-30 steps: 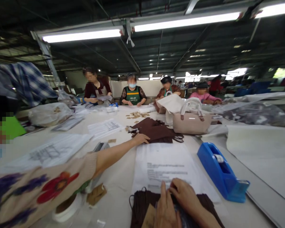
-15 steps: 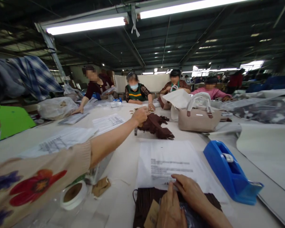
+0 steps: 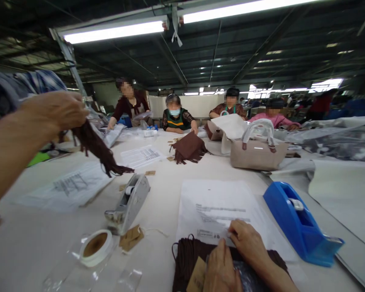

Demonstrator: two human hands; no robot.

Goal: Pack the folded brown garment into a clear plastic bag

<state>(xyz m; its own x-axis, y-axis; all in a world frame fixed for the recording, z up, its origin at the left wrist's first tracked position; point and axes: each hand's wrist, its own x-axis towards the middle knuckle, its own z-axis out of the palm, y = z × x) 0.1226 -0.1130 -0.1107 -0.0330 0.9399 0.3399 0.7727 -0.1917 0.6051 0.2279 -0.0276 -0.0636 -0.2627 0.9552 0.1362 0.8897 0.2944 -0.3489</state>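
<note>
A dark brown fringed piece (image 3: 184, 263) lies at the bottom, with a brown card tag (image 3: 197, 275) and clear plastic on it. My left hand (image 3: 221, 265) rests flat on that piece, fingers stretched forward. Just right of it, my right hand (image 3: 249, 239) has its thumb and fingers pinched together at the lower edge of a printed white plastic bag (image 3: 222, 198), which rises slightly there. The bag lies flat beyond the fringed piece.
A blue tape dispenser (image 3: 301, 227) stands right, a grey one (image 3: 129, 205) left, near a tape roll (image 3: 95, 247). Another person's hand (image 3: 56, 109) holds brown fringe at left. A beige handbag (image 3: 258, 154) and brown fringed piece (image 3: 188, 146) lie farther back.
The neighbour's arm has swung from the centre to the left, lifting away a brown fringed piece and uncovering the grey dispenser. My right hand's fingers have drawn together at the bag's edge.
</note>
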